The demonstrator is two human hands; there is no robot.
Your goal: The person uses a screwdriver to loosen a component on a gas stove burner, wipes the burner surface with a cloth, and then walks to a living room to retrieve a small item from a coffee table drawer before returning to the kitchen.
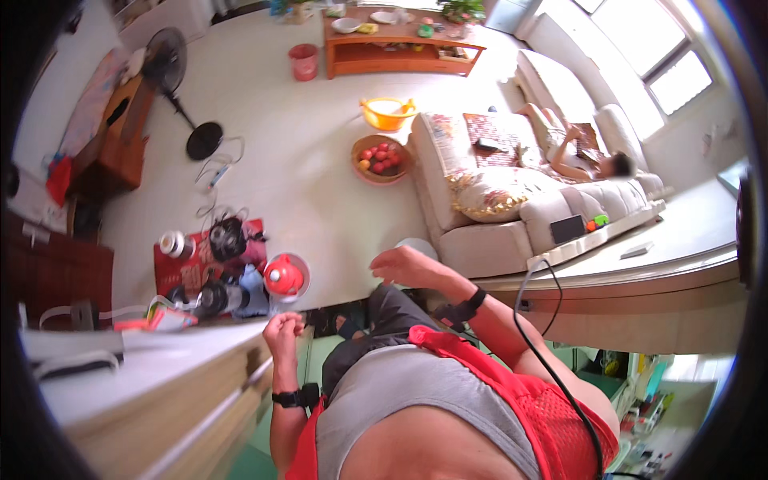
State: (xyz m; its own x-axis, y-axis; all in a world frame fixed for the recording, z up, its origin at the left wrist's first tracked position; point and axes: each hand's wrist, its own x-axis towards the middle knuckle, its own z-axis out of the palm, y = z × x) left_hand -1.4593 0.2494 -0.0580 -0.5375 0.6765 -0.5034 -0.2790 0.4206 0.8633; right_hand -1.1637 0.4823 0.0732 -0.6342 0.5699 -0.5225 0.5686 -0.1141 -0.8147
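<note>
My left hand [284,333] hangs beside the edge of a light-topped counter [198,348], its fingers loosely curled with nothing visible in them. Farther right, my right hand [408,267] is stretched forward over the floor, empty, its fingers loosely bent. Beyond my left hand, a red kettle or jug [284,276] with a pale knob stands inside a white bucket [305,264]. Behind my right hand, a pale round object [420,245] is partly hidden. Dark straps circle both of my wrists.
On a red mat [171,270] stand several vessels and appliances, with a cable on the floor beyond. A basket of fruit [380,159], a yellow basin [387,114] and a pedestal fan [204,140] stand farther off. A person [570,144] lies on the sofa [480,246].
</note>
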